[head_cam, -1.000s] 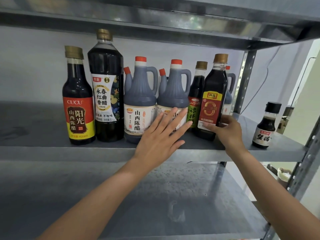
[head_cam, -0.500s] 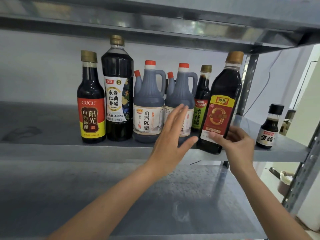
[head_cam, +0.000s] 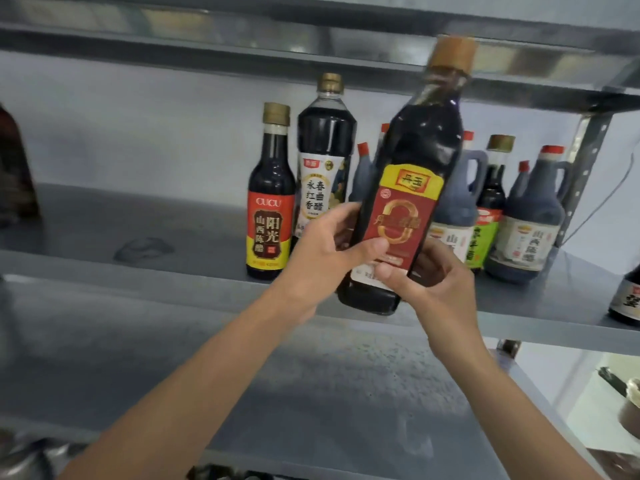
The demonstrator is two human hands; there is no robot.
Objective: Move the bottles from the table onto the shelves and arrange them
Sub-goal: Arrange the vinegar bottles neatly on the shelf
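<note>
Head view: both hands clasp the lower half of a dark red-labelled bottle (head_cam: 412,174), left hand (head_cam: 325,244) on its left side, right hand (head_cam: 436,289) below the label, thumbs across the front. The bottle tilts, cap rightward, before the middle shelf (head_cam: 104,216) at its front edge. Behind it stand a CUCU bottle (head_cam: 272,202), a tall white-labelled bottle (head_cam: 325,161) and handled jugs (head_cam: 533,216).

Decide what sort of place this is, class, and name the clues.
Probably a storeroom or stockroom. Clues: a bare grey metal shelf, its slotted steel upright, and lined-up vinegar bottles such as the CUCU bottle. The left hand and right hand hold a red-labelled bottle.
</note>
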